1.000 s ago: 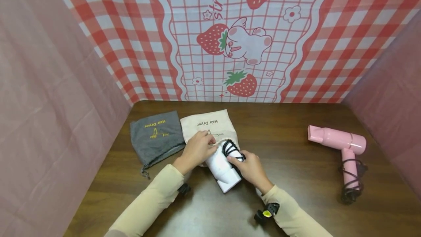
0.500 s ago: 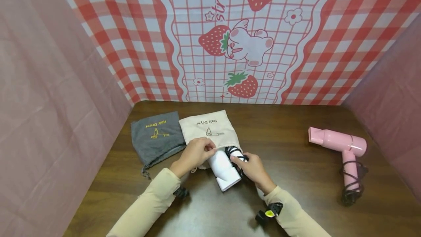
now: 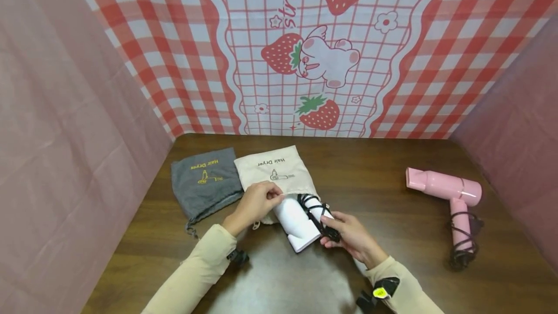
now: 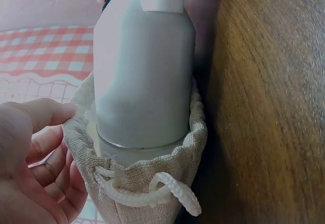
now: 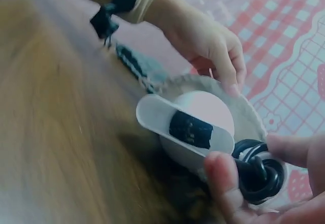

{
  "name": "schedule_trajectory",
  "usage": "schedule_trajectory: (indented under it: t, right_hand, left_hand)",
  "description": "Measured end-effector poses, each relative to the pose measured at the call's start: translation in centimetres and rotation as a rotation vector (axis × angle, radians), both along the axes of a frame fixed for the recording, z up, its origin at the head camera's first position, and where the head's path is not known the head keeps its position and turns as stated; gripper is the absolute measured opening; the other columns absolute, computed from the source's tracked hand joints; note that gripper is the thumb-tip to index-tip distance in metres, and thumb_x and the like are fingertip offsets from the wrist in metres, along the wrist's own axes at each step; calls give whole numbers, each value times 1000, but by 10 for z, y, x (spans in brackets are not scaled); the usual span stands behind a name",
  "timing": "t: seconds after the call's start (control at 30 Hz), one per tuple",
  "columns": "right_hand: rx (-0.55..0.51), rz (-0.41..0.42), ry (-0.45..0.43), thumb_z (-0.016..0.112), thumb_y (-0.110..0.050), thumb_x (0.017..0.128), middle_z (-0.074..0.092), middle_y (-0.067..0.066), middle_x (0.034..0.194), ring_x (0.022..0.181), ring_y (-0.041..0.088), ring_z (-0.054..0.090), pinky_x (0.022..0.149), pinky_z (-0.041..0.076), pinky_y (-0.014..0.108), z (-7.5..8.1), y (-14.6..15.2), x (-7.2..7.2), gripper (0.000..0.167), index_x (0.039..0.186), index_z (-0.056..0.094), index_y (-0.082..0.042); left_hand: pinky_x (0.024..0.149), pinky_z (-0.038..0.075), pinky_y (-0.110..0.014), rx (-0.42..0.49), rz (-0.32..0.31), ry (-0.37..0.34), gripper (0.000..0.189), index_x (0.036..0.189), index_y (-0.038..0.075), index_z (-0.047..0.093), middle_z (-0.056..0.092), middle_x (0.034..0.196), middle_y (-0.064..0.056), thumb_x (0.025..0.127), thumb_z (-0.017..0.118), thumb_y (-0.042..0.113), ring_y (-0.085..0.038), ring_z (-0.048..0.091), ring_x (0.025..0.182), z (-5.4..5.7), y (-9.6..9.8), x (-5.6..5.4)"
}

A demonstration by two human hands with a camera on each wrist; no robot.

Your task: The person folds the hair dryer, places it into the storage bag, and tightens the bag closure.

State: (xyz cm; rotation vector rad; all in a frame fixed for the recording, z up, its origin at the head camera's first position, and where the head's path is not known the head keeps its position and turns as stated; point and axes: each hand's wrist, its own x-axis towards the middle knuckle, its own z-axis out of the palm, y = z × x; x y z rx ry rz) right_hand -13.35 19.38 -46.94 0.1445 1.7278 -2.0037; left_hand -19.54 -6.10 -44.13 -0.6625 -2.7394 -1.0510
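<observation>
A white hair dryer (image 3: 294, 219) lies partly inside a cream drawstring pouch (image 3: 279, 161) printed "Hair Dryer". Its nozzle and black-corded handle (image 3: 317, 210) stick out toward me. My left hand (image 3: 257, 202) pinches the upper rim of the pouch's mouth between thumb and fingers. In the left wrist view, the dryer's barrel (image 4: 144, 76) sits within the mouth, above a white drawstring (image 4: 147, 196). With thumb and fingers on either side, my right hand (image 3: 353, 237) grips the handle's end, where the black cord (image 5: 261, 176) is wound. The rear of the dryer is hidden in the pouch.
A grey drawstring pouch (image 3: 207, 183) lies flat at the left, right beside the cream one. Over at the right, a pink hair dryer (image 3: 444, 185) lies with its cord wrapped round its handle. A checked strawberry cloth (image 3: 320, 62) hangs behind the wooden table (image 3: 370, 173).
The pouch's upper rim has come toward me over more of the white dryer. My right hand has slid down and right along the handle to its end; my left still pinches the rim.
</observation>
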Motion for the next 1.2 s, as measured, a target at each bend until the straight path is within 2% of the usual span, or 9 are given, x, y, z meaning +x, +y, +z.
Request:
schedule_trajectory:
  t: [0.1,0.2,0.27,0.43,0.57,0.77,1.0,1.1,1.2]
  right_hand:
    - [-33,39,-24,54,-24,100,62,4,79,63,10,67,61,56,19,-3,0,3,36,115,46,8]
    - [-63,11,-38,52,-25,101,64,2,74,60,7,64,56,53,17,-7,-4,5,24,102,53,-1]
    - [-94,-63,-38,51,-24,101,64,1,69,56,7,62,52,50,17,-9,-8,7,21,94,57,-6]
    - [-188,-343,-5,54,-16,97,61,0,57,48,9,58,48,47,18,-12,-24,9,23,77,63,-11]
    - [-218,-448,32,55,-13,96,59,0,58,47,9,57,47,46,18,-9,-37,5,21,77,63,-11]
    - [-242,-450,70,58,-14,95,60,0,60,49,8,58,48,46,17,-5,-51,-5,17,80,62,-11]
    - [-238,-452,71,58,-12,95,56,-2,57,48,6,50,45,38,15,-13,-65,-19,20,76,59,-10]
    - [-235,-435,81,56,-11,96,56,-1,60,48,6,49,45,37,15,-17,-72,-28,17,80,58,-7]
    - [-248,-425,95,50,-5,95,56,-1,66,50,7,48,47,37,16,-21,-80,-36,11,85,54,-5]
  left_hand:
    - [66,45,-20,9,-3,-6,7,82,12,73,66,75,2,86,72,17,-8,57,69,-2,0,0]
    - [66,45,-20,8,-12,-4,7,82,12,73,66,75,2,86,72,18,-8,57,68,-3,1,1]
    - [66,45,-19,9,-20,-2,7,82,12,73,66,75,2,86,72,18,-8,57,68,-4,2,1]
    - [65,45,-18,40,-29,1,7,83,11,73,66,74,2,86,71,17,-7,56,67,-4,4,1]
    - [63,46,-18,82,-15,42,8,82,10,73,66,73,1,86,71,17,-7,56,65,-2,6,0]
    - [64,46,-18,113,-17,91,8,82,9,73,66,74,-1,86,71,16,-8,56,66,4,11,-1]
    - [64,45,-18,131,-52,49,9,85,9,74,67,75,0,87,72,18,-7,55,67,5,16,0]
    - [65,45,-18,138,-73,33,9,86,9,74,66,75,0,87,72,18,-6,55,67,3,17,2]
    - [65,46,-18,148,-124,7,10,86,9,74,67,75,-1,87,71,18,-5,55,67,1,18,5]
